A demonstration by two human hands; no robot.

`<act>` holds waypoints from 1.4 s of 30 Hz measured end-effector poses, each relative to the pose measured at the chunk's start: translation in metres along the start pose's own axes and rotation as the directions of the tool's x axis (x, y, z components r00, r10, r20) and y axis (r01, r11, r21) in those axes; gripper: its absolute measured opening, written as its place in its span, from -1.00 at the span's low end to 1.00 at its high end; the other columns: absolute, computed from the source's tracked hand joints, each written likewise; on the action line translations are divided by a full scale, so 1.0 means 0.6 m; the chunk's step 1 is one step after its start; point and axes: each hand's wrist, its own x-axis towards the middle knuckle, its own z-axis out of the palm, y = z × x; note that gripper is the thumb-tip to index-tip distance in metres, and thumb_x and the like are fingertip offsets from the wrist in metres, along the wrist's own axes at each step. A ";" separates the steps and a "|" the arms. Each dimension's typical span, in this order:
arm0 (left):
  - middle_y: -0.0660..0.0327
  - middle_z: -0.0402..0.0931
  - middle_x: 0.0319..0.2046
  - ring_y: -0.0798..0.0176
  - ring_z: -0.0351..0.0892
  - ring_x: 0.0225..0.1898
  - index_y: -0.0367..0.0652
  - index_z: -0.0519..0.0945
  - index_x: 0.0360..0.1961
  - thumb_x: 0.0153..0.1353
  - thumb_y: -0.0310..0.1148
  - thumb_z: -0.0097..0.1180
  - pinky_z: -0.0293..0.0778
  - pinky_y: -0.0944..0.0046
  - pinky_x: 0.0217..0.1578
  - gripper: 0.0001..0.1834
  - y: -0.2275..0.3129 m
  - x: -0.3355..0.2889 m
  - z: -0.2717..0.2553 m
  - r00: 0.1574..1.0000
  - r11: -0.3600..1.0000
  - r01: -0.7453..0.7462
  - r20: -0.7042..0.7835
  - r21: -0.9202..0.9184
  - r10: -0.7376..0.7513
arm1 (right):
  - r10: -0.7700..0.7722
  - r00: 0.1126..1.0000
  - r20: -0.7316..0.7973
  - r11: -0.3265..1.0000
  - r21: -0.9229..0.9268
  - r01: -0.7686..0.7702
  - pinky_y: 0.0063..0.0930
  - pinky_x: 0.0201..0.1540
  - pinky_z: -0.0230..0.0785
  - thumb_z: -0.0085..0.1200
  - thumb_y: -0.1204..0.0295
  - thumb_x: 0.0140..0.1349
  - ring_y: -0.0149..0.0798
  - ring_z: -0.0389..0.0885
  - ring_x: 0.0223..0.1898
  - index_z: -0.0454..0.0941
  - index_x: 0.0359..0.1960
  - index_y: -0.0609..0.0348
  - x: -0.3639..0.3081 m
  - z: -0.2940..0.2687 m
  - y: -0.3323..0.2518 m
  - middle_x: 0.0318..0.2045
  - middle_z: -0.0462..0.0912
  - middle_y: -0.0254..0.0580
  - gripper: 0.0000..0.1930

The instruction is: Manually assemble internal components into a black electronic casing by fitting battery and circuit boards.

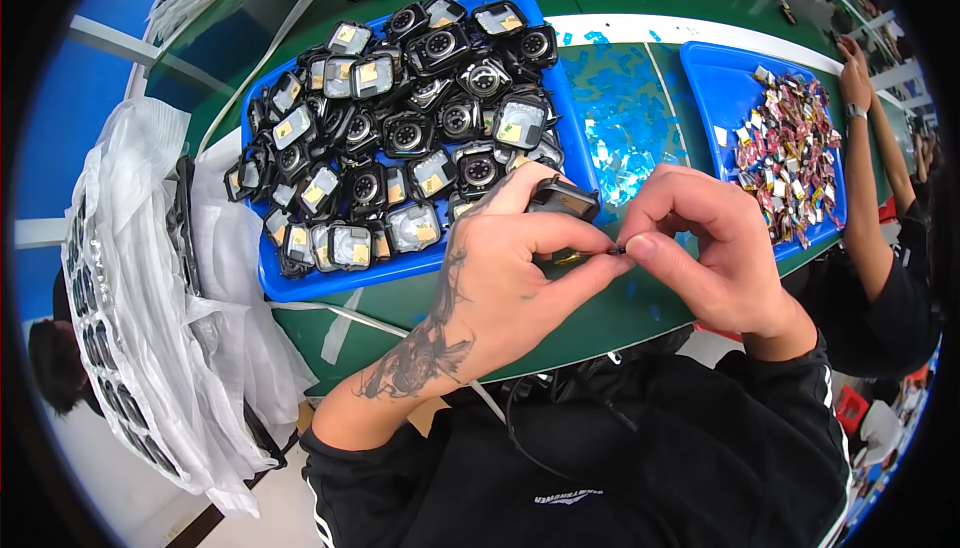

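My left hand (510,248) holds a black smartwatch case (563,198), tucked behind the thumb and forefinger, with much of it hidden by the fingers. The left thumb and forefinger also come together at a tiny dark part (617,250). From the other side, my right hand (705,248) pinches at that same part, thumb against forefinger, so the two hands' fingertips almost meet. What the part is, and whether it joins the case, is too small to tell. A bit of yellow shows under the left forefinger.
Left of my hands, a blue tray (590,148) is heaped with watch cases. Another blue tray (712,98) at the right holds small battery-like parts (790,153). Blue film scraps (610,98) litter the green table (560,333) between them. A co-worker's arm (868,218) reaches in at far right.
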 end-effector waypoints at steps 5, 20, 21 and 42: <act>0.16 0.53 -0.20 0.33 0.59 -0.27 -0.16 0.74 -0.40 -0.08 -0.47 0.45 0.47 0.40 -0.39 -0.83 -0.004 -0.002 0.003 0.994 0.982 -0.083 -0.054 0.168 0.094 | -0.005 0.998 0.062 0.997 -0.083 0.010 -0.54 -0.39 0.32 0.09 0.53 0.28 -0.45 0.45 -0.46 0.51 -0.32 0.26 0.004 -0.002 0.005 -0.51 0.49 -0.29 -0.94; 0.36 0.53 -0.69 0.45 0.46 -0.64 -0.18 0.71 -0.41 0.13 -0.42 0.32 -0.10 -0.19 0.38 -0.93 -0.014 0.006 0.014 0.986 0.985 -0.062 -0.165 -0.163 0.035 | -0.153 0.930 -0.334 0.811 -0.580 -0.075 -0.37 -0.30 0.47 0.15 0.67 0.10 -0.11 0.62 -0.29 0.55 -0.01 0.22 0.000 -0.003 0.059 -0.31 0.61 -0.12 -0.63; 0.36 0.53 -0.68 0.45 0.46 -0.64 -0.18 0.71 -0.41 0.13 -0.43 0.32 -0.07 -0.19 0.38 -0.94 -0.019 0.006 0.016 0.987 0.983 -0.061 -0.156 -0.176 0.034 | -0.130 0.934 -0.332 0.932 -0.363 0.001 -0.43 -0.31 0.46 0.17 0.66 0.10 -0.20 0.61 -0.31 0.58 -0.05 0.23 -0.010 0.004 0.054 -0.31 0.62 -0.14 -0.67; 0.00 0.48 0.10 0.21 0.52 0.12 -0.38 0.29 0.26 0.36 -0.65 -0.16 0.49 0.16 0.16 -0.57 -0.025 0.012 0.018 0.972 0.728 0.059 -0.125 -0.683 -0.197 | -0.045 0.951 -0.307 0.996 0.065 0.068 -0.61 -0.39 0.38 0.17 0.67 0.16 -0.44 0.53 -0.47 0.59 -0.23 0.26 0.030 0.057 0.015 -0.33 0.66 -0.18 -0.85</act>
